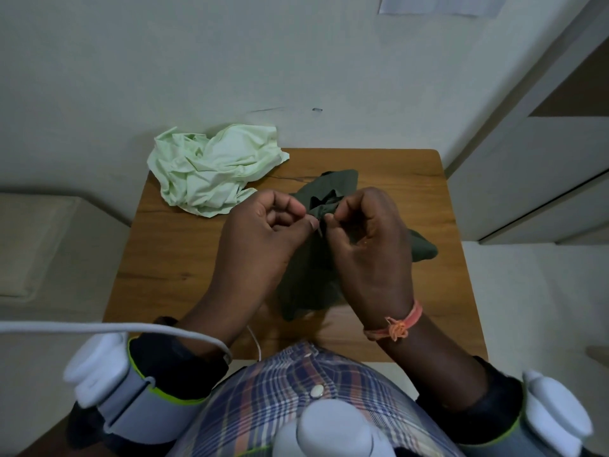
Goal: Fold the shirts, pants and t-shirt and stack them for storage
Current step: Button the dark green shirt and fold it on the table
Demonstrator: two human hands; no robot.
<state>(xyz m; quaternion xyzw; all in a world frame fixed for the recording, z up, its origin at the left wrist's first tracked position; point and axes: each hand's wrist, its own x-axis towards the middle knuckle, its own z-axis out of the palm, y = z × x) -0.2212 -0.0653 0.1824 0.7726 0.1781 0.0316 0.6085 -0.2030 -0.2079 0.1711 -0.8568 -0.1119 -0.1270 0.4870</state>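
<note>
A dark olive garment [333,189] lies bunched on the wooden table [171,258], partly lifted in front of me. My left hand [263,239] pinches a raised fold of it between thumb and fingers. My right hand [369,239] pinches the same fold from the other side, fingers curled, so the two hands almost meet. Much of the garment is hidden under my hands. A crumpled pale green garment [214,169] sits at the table's far left corner, hanging a little over the edge.
The small table stands against a pale wall [230,61]. A beige cushioned seat [36,245] is to the left and a white cabinet or door [534,179] to the right. White sensor units are strapped to both forearms, with a cable [99,328] across the left.
</note>
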